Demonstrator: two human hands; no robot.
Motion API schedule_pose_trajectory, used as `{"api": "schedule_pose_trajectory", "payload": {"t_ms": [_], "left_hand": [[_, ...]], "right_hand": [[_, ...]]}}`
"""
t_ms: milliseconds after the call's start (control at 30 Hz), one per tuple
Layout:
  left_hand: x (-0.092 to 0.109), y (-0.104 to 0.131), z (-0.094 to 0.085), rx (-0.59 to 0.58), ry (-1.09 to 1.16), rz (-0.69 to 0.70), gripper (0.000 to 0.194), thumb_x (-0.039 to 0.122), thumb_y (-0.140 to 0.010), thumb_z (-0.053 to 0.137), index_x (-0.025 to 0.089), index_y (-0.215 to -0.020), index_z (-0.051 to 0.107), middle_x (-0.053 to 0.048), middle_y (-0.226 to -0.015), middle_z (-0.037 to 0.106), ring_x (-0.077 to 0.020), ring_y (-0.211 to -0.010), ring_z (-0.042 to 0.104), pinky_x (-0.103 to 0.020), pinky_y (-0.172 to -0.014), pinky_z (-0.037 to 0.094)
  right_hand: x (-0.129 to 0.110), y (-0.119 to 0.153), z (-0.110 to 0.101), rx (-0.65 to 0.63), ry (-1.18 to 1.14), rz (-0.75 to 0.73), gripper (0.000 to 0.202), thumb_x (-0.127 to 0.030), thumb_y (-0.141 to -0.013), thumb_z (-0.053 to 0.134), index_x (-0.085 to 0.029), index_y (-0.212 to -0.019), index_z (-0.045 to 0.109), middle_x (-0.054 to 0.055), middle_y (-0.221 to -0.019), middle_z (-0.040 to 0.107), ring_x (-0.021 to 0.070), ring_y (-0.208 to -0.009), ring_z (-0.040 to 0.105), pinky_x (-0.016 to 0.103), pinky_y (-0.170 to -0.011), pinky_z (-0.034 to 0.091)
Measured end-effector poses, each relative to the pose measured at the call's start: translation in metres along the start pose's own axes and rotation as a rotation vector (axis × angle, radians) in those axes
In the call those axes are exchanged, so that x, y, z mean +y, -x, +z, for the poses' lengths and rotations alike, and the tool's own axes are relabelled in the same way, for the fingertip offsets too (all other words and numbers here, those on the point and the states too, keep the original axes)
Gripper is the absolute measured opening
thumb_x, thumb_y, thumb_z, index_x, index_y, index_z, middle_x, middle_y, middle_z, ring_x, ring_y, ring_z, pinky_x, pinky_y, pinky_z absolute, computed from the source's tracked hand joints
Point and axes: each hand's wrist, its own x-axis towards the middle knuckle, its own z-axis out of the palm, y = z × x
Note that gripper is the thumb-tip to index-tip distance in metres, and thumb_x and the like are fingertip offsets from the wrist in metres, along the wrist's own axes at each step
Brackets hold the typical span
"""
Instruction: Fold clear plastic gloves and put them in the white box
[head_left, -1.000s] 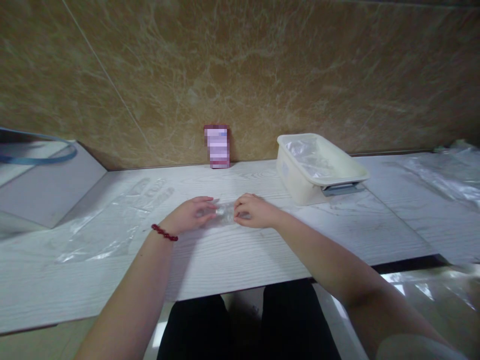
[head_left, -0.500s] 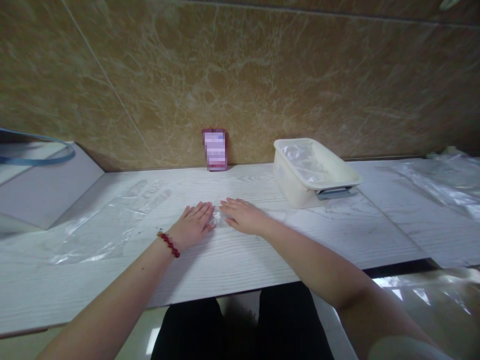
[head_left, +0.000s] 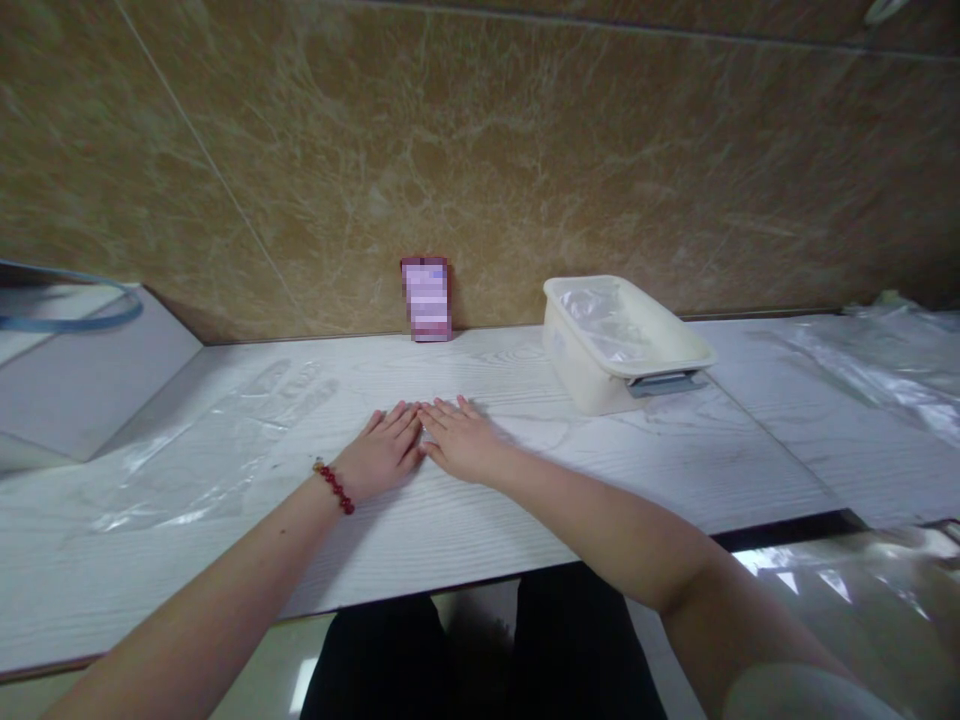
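Observation:
My left hand (head_left: 381,452), with a red bead bracelet (head_left: 334,487) at the wrist, lies flat, palm down, on the pale wood-grain table. Beside it my right hand (head_left: 459,440) also lies flat, its fingertips meeting the left ones. Only a small glint of clear plastic (head_left: 424,433) shows between them; the rest is hidden beneath the hands. To the left, a clear plastic glove (head_left: 217,440) is spread out on the table, its fingers pointing away from me.
A cream plastic box (head_left: 592,385) with a grey latch holds crumpled clear plastic (head_left: 611,325). Against the marbled wall leans a phone (head_left: 427,300). A white box (head_left: 97,390) with a blue strap (head_left: 90,322) stands at left. More clear plastic (head_left: 900,355) lies at far right.
My right hand has slid left over the clear plastic until its fingertips meet my left hand. The left hand stays flat in nearly the same place.

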Motion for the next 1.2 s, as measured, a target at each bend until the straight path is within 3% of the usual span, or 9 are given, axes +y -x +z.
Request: {"api": "schedule_pose_trajectory", "payload": {"t_ms": [167,367,533,733,967,1200], "left_hand": [[-0.005,0.003,0.002,0.004,0.026,-0.021,0.057,0.045,-0.084,0.019,0.014,-0.132,0.022,-0.009,-0.138,0.022,-0.026,-0.126,0.015,-0.047,-0.099,0.014],[-0.021,0.012,0.0,-0.028,0.07,-0.06,0.067,0.056,-0.08,0.023,0.016,-0.134,0.018,-0.009,-0.139,0.019,-0.0271,-0.127,0.012,-0.046,-0.099,0.013],[-0.032,0.007,-0.002,-0.005,0.161,-0.075,0.06,0.053,-0.08,0.026,0.017,-0.128,0.032,-0.008,-0.136,0.028,-0.0248,-0.125,0.021,-0.043,-0.099,0.018],[-0.034,-0.016,-0.01,0.084,0.221,-0.182,0.037,0.045,-0.076,0.039,0.019,-0.095,0.056,-0.007,-0.107,0.053,-0.0207,-0.102,0.046,-0.035,-0.088,0.034],[-0.026,-0.03,-0.024,-0.006,0.171,-0.263,0.047,0.052,-0.066,0.046,0.015,-0.091,0.058,-0.011,-0.095,0.054,-0.025,-0.093,0.05,-0.036,-0.081,0.038],[-0.028,-0.036,-0.035,-0.135,0.388,-0.146,0.028,0.042,-0.067,0.046,0.016,-0.07,0.057,-0.002,-0.067,0.056,-0.0164,-0.066,0.052,-0.026,-0.062,0.04]], "right_hand": [[0.004,0.004,0.01,-0.007,-0.005,0.063,0.055,-0.042,-0.085,0.023,-0.011,-0.13,0.026,0.009,-0.135,0.028,0.0216,-0.125,0.021,0.045,-0.102,0.012],[0.009,0.008,0.003,-0.07,-0.006,0.144,0.062,-0.053,-0.082,0.019,-0.016,-0.132,0.022,0.006,-0.139,0.02,0.0235,-0.127,0.013,0.051,-0.1,0.007],[0.011,0.011,-0.002,-0.115,-0.018,0.212,0.068,-0.058,-0.079,0.021,-0.017,-0.133,0.021,0.007,-0.14,0.015,0.0253,-0.127,0.009,0.052,-0.1,0.004],[0.011,0.011,-0.003,-0.129,-0.022,0.215,0.069,-0.059,-0.079,0.02,-0.017,-0.133,0.021,0.008,-0.14,0.015,0.026,-0.128,0.008,0.053,-0.099,0.003],[0.01,0.011,-0.007,-0.146,-0.025,0.223,0.07,-0.059,-0.079,0.023,-0.015,-0.133,0.021,0.009,-0.14,0.015,0.0271,-0.127,0.007,0.052,-0.1,0.003],[0.017,0.01,-0.007,-0.056,-0.114,0.24,0.073,-0.059,-0.074,0.036,-0.016,-0.131,0.024,0.012,-0.136,0.025,0.0268,-0.125,0.017,0.048,-0.099,0.011]]}}
